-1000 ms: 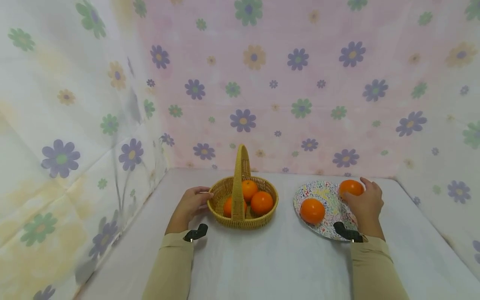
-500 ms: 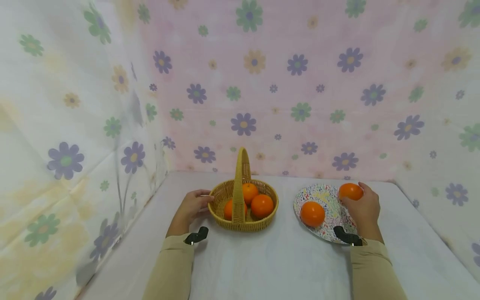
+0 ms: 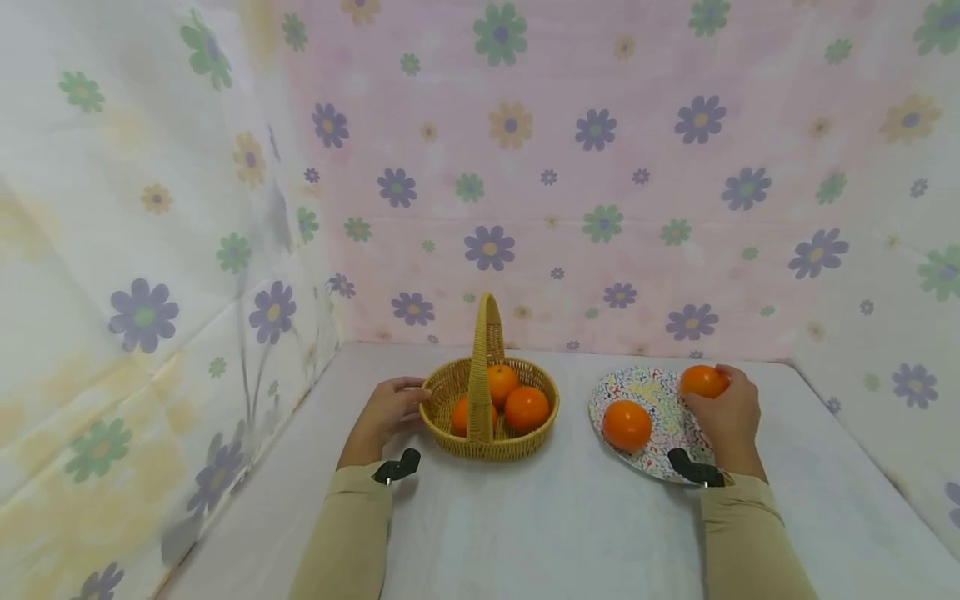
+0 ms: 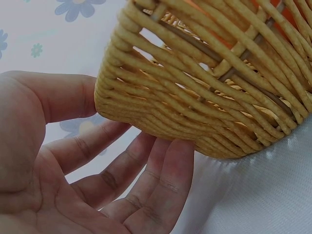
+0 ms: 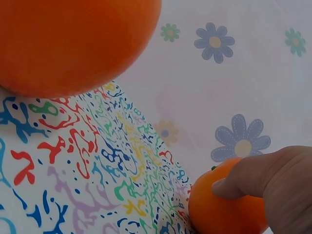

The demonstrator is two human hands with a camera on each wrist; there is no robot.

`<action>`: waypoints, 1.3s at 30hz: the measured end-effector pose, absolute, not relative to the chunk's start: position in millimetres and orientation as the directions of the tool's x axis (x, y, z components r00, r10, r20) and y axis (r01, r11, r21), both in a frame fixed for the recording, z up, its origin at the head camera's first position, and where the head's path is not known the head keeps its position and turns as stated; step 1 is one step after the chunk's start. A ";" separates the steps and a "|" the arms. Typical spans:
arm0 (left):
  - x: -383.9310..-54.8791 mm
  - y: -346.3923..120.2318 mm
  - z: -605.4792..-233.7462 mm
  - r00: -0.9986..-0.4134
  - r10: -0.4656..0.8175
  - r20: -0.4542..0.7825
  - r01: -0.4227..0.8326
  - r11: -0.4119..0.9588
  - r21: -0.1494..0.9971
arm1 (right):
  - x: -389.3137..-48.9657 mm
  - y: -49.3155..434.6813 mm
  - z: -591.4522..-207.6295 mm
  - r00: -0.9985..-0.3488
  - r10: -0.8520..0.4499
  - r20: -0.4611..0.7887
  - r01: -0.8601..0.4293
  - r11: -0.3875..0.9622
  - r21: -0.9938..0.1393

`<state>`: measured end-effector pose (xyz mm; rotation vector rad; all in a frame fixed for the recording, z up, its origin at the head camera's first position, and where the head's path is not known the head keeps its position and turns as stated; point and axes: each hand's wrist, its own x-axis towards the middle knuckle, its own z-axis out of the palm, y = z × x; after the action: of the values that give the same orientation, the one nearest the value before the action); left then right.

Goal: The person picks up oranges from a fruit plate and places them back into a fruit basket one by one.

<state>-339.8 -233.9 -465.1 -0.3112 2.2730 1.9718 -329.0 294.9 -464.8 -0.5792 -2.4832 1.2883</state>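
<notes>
My left hand (image 3: 388,414) grips the left end of a yellow wicker basket (image 3: 495,448). In the left wrist view the thumb touches the end of its rim, and the bent fingers (image 4: 170,170) lie against the woven side. Three oranges, one of them the right-hand orange (image 3: 527,409), sit in the basket around its tall handle. Over on the right, my right hand (image 3: 729,412) holds an orange (image 3: 703,381) between thumb and fingers at the far right edge of a speckled plate (image 3: 660,469). The thumb lies across that orange (image 5: 224,209) in the right wrist view.
A second orange (image 3: 627,426) rests on the left part of the plate, close to the right wrist camera. Both stand on a white-covered table (image 3: 547,525). Flower-printed cloth (image 3: 555,150) hangs behind and along both sides.
The head view has shifted slightly. Both hands stay where they were, the left at the basket and the right on the orange at the plate's edge.
</notes>
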 end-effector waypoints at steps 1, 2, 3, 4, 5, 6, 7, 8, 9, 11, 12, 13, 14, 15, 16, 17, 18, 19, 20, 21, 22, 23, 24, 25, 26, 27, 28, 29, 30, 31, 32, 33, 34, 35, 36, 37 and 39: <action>-340.1 -233.9 -466.0 -0.972 -0.077 -0.222 -0.230 0.128 0.965 | -328.7 295.6 -465.4 -0.878 0.477 0.052 0.226 0.507 -0.832; -340.1 -233.8 -466.5 -0.972 -0.075 -0.225 -0.233 0.125 0.964 | -328.3 296.1 -465.8 -0.876 0.481 0.040 0.232 0.492 -0.839; -340.2 -233.7 -466.8 -0.971 -0.073 -0.228 -0.235 0.122 0.964 | -328.3 296.8 -466.5 -0.875 0.483 0.028 0.237 0.479 -0.845; -339.6 -233.7 -466.5 -0.971 -0.068 -0.231 -0.238 0.123 0.964 | -328.0 297.3 -467.1 -0.874 0.485 0.020 0.240 0.468 -0.850; -339.2 -233.7 -466.1 -0.970 -0.068 -0.233 -0.240 0.124 0.963 | -328.2 298.1 -467.7 -0.874 0.486 0.014 0.242 0.460 -0.855; -338.8 -233.8 -465.3 -0.970 -0.067 -0.234 -0.241 0.128 0.962 | -328.2 298.5 -467.9 -0.874 0.486 0.011 0.242 0.454 -0.857; -338.4 -233.8 -464.2 -0.969 -0.069 -0.236 -0.243 0.128 0.961 | -328.6 298.9 -467.9 -0.874 0.486 0.011 0.239 0.449 -0.861; -338.0 -233.7 -463.1 -0.969 -0.071 -0.236 -0.244 0.131 0.961 | -329.0 299.0 -467.6 -0.873 0.487 0.011 0.237 0.446 -0.863; -337.5 -233.8 -462.3 -0.970 -0.070 -0.234 -0.241 0.134 0.961 | -329.7 299.1 -467.2 -0.873 0.487 0.013 0.236 0.446 -0.863; -338.6 -233.8 -460.0 -0.972 -0.068 -0.226 -0.234 0.141 0.962 | -331.3 299.6 -465.9 -0.871 0.492 0.016 0.234 0.443 -0.866; -339.4 -233.9 -459.7 -0.972 -0.066 -0.225 -0.232 0.142 0.962 | -331.8 299.4 -465.1 -0.870 0.493 0.017 0.234 0.444 -0.865; -339.7 -234.0 -459.5 -0.972 -0.069 -0.227 -0.234 0.139 0.962 | -332.2 299.3 -464.4 -0.870 0.493 0.018 0.237 0.450 -0.861; -339.9 -234.2 -459.8 -0.971 -0.067 -0.228 -0.235 0.139 0.962 | -332.2 299.0 -463.8 -0.871 0.491 0.017 0.239 0.454 -0.858; -340.0 -234.8 -460.4 -0.971 -0.066 -0.231 -0.238 0.139 0.961 | -332.0 298.6 -463.3 -0.872 0.489 0.015 0.241 0.457 -0.856; -340.1 -235.3 -461.3 -0.970 -0.069 -0.233 -0.240 0.139 0.961 | -331.6 298.2 -463.0 -0.873 0.487 0.013 0.244 0.460 -0.854; -339.9 -235.5 -462.0 -0.969 -0.073 -0.235 -0.243 0.139 0.960 | -331.1 297.9 -462.9 -0.875 0.484 0.012 0.245 0.464 -0.851; -339.6 -235.6 -462.7 -0.969 -0.076 -0.237 -0.245 0.138 0.960 | -330.4 297.4 -462.7 -0.877 0.480 0.011 0.246 0.468 -0.849; -339.0 -235.7 -463.2 -0.969 -0.078 -0.236 -0.245 0.138 0.960 | -329.7 297.2 -462.7 -0.879 0.478 0.009 0.247 0.470 -0.848; -338.6 -235.7 -463.9 -0.969 -0.078 -0.234 -0.243 0.141 0.960 | -329.0 296.8 -462.8 -0.880 0.476 0.008 0.245 0.467 -0.850; -338.4 -235.5 -464.1 -0.970 -0.075 -0.230 -0.239 0.141 0.961 | -328.5 296.9 -463.0 -0.880 0.475 0.009 0.244 0.469 -0.849; -338.1 -234.9 -464.2 -0.972 -0.073 -0.225 -0.234 0.139 0.962 | -328.0 297.0 -463.1 -0.880 0.476 0.011 0.243 0.470 -0.849; -337.9 -234.2 -464.1 -0.972 -0.072 -0.223 -0.231 0.136 0.963 | -327.7 297.5 -463.4 -0.879 0.477 0.015 0.241 0.471 -0.848; -338.0 -233.6 -464.0 -0.973 -0.069 -0.222 -0.229 0.136 0.964 | -327.4 298.1 -463.7 -0.878 0.478 0.018 0.240 0.473 -0.848; -337.6 -233.0 -463.6 -0.973 -0.066 -0.220 -0.227 0.136 0.964 | -327.2 298.5 -463.6 -0.878 0.479 0.021 0.238 0.474 -0.848; -337.2 -232.5 -463.3 -0.973 -0.066 -0.220 -0.227 0.137 0.964 | -327.1 299.2 -463.5 -0.878 0.479 0.024 0.236 0.474 -0.848; -337.0 -232.1 -463.0 -0.973 -0.066 -0.222 -0.229 0.139 0.963 | -327.2 299.6 -463.5 -0.877 0.480 0.025 0.234 0.473 -0.850; -336.9 -231.8 -462.9 -0.972 -0.071 -0.224 -0.232 0.145 0.962 | -327.3 299.9 -463.4 -0.876 0.482 0.023 0.233 0.465 -0.854; -337.0 -231.7 -462.9 -0.971 -0.074 -0.227 -0.236 0.149 0.960 | -326.8 299.7 -462.3 -0.876 0.481 0.018 0.232 0.455 -0.860; -337.1 -231.7 -462.8 -0.970 -0.076 -0.230 -0.239 0.153 0.959 | -326.3 299.3 -461.0 -0.877 0.480 0.010 0.233 0.444 -0.865; -337.0 -231.6 -462.9 -0.969 -0.079 -0.232 -0.242 0.157 0.957 | -325.7 298.8 -459.3 -0.878 0.478 0.006 0.230 0.433 -0.872; -337.4 -231.8 -463.0 -0.969 -0.082 -0.234 -0.245 0.161 0.956 | -325.1 298.0 -457.2 -0.879 0.476 -0.002 0.228 0.418 -0.880; -337.8 -232.0 -463.1 -0.969 -0.083 -0.233 -0.244 0.167 0.955 | -324.8 297.3 -455.0 -0.880 0.475 -0.010 0.227 0.403 -0.887; -338.0 -232.2 -463.4 -0.969 -0.084 -0.230 -0.241 0.167 0.956 | -324.0 296.4 -452.2 -0.882 0.472 -0.019 0.227 0.389 -0.893; -338.4 -232.4 -463.6 -0.970 -0.085 -0.230 -0.241 0.167 0.956 | -323.4 295.8 -449.5 -0.884 0.467 -0.022 0.224 0.383 -0.896; -338.6 -232.6 -463.7 -0.970 -0.085 -0.228 -0.240 0.166 0.957 | -323.3 295.4 -447.4 -0.886 0.463 -0.022 0.222 0.381 -0.897; -338.9 -232.9 -463.8 -0.970 -0.086 -0.226 -0.238 0.168 0.957 | -323.0 294.9 -445.0 -0.889 0.458 -0.020 0.217 0.380 -0.899; -339.6 -233.3 -463.4 -0.971 -0.087 -0.223 -0.235 0.166 0.958 | -322.2 294.2 -440.0 -0.893 0.450 -0.017 0.210 0.382 -0.900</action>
<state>-339.6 -233.3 -463.4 -0.3198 2.3071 1.9307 -322.2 294.2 -440.0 -0.5873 -2.4108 1.5193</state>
